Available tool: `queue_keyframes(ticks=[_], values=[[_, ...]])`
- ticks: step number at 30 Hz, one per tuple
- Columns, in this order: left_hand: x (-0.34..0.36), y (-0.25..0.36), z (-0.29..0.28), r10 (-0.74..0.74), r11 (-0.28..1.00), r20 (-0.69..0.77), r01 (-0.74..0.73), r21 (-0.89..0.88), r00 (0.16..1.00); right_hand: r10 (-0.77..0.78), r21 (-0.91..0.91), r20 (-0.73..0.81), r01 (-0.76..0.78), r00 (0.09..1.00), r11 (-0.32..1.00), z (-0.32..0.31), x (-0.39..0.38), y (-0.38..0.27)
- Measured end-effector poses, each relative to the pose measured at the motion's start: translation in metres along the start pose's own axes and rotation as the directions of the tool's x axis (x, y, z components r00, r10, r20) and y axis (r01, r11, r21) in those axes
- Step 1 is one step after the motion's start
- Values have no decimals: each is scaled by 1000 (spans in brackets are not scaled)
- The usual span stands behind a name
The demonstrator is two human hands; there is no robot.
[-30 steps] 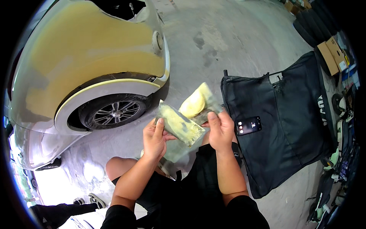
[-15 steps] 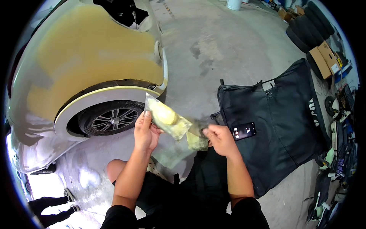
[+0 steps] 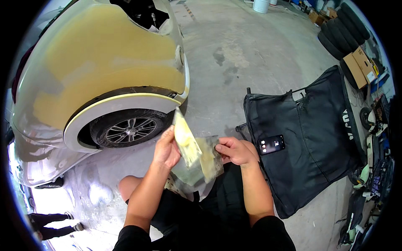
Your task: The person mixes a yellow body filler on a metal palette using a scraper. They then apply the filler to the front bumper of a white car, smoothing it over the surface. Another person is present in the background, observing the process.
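My left hand [image 3: 166,149] grips a flat putty spreader [image 3: 186,141] by its edge, thumb on top. Soft pale yellow filler is smeared over its face, and the sheet is tilted. Between thumb and fingers of my right hand [image 3: 238,151] is a second, translucent grey putty spreader [image 3: 211,158], also coated with yellowish filler. The two spreaders meet or overlap in front of my lap; whether they touch I cannot tell. Beyond my left hand stands a car body panel [image 3: 109,54] with a broad yellow-tan area above its wheel [image 3: 132,129].
To the right, a dark padded cover [image 3: 312,163] carries a phone [image 3: 271,144] with a lit screen. Stacked tyres [image 3: 340,37], a cardboard box [image 3: 360,67] and assorted parts line the right side. Another person's legs [image 3: 54,225] show at lower left. A white bucket [image 3: 261,5] stands far off.
The left spreader has turned more upright and edge-on. My right hand has moved slightly left and down, and its spreader has swung more upright. The whole view has shifted a little.
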State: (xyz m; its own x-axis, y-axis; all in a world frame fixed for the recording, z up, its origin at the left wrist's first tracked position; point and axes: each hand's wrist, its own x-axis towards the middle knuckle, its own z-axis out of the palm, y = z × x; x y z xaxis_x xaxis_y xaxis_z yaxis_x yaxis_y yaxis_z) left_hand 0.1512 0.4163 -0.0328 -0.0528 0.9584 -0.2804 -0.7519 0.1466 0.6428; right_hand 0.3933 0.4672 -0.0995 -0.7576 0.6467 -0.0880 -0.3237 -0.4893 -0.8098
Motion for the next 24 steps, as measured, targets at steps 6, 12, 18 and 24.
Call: queue_keyframes(ticks=[6,12,18,24], values=[[-13,4,12,197,940,-44,-176,292,979,-418,-125,-414,405,808,906,28,-4,-19],[-19,-18,19,320,853,24,-299,428,947,-712,-513,-323,516,624,686,58,-13,-23],[-17,-9,28,377,857,-2,-348,379,926,-660,-692,-38,457,750,558,48,-26,-6],[-5,8,24,28,998,-3,-28,60,1000,-316,-130,-407,288,857,949,13,-26,22]])
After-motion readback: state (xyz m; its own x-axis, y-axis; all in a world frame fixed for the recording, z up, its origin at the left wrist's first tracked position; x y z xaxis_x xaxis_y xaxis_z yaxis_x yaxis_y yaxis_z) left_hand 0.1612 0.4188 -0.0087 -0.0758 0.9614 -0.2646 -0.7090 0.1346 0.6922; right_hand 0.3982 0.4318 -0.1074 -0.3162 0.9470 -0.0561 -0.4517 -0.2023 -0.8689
